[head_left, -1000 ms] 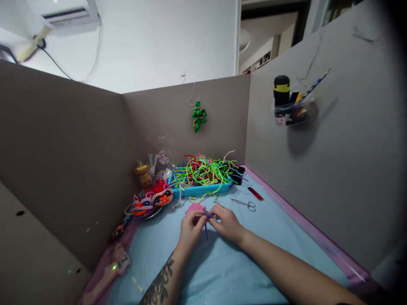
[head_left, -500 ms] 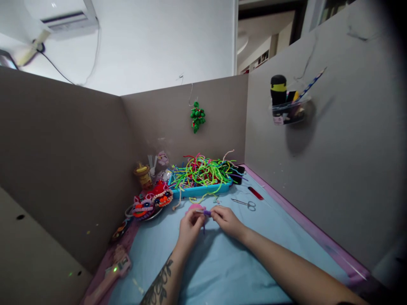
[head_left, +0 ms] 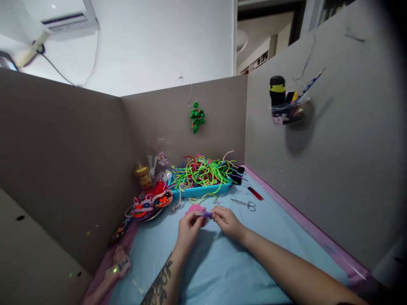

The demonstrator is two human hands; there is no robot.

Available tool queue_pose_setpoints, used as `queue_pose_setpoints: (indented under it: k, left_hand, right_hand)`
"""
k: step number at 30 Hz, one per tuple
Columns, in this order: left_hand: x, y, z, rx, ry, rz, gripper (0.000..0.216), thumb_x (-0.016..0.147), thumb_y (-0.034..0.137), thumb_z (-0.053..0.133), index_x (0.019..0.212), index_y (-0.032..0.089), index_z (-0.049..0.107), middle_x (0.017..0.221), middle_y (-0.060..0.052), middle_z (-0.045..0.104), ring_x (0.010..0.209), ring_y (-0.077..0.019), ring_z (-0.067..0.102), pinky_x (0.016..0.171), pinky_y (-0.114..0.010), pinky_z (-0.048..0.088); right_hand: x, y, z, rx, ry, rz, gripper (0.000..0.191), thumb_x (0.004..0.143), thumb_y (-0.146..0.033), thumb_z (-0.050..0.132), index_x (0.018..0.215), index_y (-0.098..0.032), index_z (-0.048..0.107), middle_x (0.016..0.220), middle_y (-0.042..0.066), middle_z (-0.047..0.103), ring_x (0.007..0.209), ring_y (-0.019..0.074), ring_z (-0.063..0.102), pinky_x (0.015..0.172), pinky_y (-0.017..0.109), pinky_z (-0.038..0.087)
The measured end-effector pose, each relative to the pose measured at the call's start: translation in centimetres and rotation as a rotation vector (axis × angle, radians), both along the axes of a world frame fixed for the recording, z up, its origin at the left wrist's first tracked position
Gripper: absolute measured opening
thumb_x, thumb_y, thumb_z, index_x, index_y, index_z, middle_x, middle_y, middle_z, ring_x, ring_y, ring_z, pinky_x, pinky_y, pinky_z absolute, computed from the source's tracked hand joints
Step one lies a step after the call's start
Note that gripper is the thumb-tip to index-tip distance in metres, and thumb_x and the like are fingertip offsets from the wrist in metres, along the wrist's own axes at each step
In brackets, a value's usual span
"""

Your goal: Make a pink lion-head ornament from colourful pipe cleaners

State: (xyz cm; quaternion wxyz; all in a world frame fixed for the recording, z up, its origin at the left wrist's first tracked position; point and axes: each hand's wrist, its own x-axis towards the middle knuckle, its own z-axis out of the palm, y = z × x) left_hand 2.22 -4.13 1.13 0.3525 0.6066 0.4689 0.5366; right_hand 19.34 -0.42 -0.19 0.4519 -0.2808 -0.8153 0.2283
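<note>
My left hand (head_left: 190, 226) is closed in a pinch on a thin pale stick (head_left: 199, 214). Wound around the stick's right part is a purple pipe cleaner (head_left: 207, 215), forming a tight coil between my hands. My right hand (head_left: 225, 220) pinches the coil's right end, fingers closed. Just behind my left hand lies a fuzzy pink piece (head_left: 195, 208) on the blue cloth, partly hidden by the fingers. Scissors (head_left: 246, 204) rest to the right, beyond my right hand.
A blue tray (head_left: 203, 191) heaped with colourful pipe cleaners (head_left: 206, 171) stands at the back. Fuzzy animal-face figures (head_left: 143, 207) sit on a plate at left. A red-handled blade tool (head_left: 255, 193) lies right of the scissors. Grey panels (head_left: 178, 123) enclose the table.
The purple tail that hung below my fingers no longer shows there. Both hands have shifted only slightly, and more of the pink piece is visible behind them.
</note>
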Motion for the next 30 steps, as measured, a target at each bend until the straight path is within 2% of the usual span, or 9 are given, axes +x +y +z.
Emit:
queue_pose_setpoints:
  k: [8,14,21,30]
  left_hand:
    - [0.0,-0.2,0.3,0.035,0.068,0.045,0.019,0.076,0.028,0.06,0.081,0.014,0.071,0.069,-0.005,0.068,0.063,-0.0153,0.059,0.062,-0.025,0.045]
    - [0.0,0.0,-0.2,-0.013,0.019,0.002,0.022,0.075,0.032,0.062,0.081,0.013,0.07,0.068,-0.005,0.068,0.061,-0.0153,0.06,0.059,-0.025,0.046]
    - [-0.2,0.3,-0.7,-0.066,-0.096,-0.049,0.025,0.073,0.033,0.064,0.084,0.011,0.069,0.071,-0.007,0.069,0.064,-0.0165,0.061,0.063,-0.027,0.047]
    - [-0.2,0.5,-0.9,-0.084,-0.137,-0.058,0.023,0.07,0.033,0.068,0.078,0.012,0.067,0.065,-0.004,0.065,0.059,-0.0138,0.057,0.058,-0.024,0.043]
  right_hand:
    - [0.0,0.3,-0.3,0.043,0.015,-0.136,0.027,0.093,-0.028,0.037,0.072,-0.02,0.052,0.065,0.001,0.053,0.067,0.0166,0.051,0.071,0.031,0.039]
    - [-0.1,0.1,-0.2,0.007,0.028,-0.199,0.024,0.092,-0.026,0.04,0.075,-0.019,0.056,0.069,0.002,0.055,0.07,0.0171,0.053,0.065,0.028,0.039]
    - [0.0,0.1,-0.3,-0.01,0.025,-0.221,0.015,0.089,-0.021,0.047,0.081,-0.019,0.06,0.075,0.003,0.059,0.074,0.0178,0.055,0.068,0.028,0.041]
    - [-0.2,0.3,-0.4,-0.006,0.06,-0.21,0.009,0.083,-0.016,0.054,0.082,-0.02,0.062,0.078,0.003,0.062,0.078,0.0182,0.056,0.071,0.029,0.042]
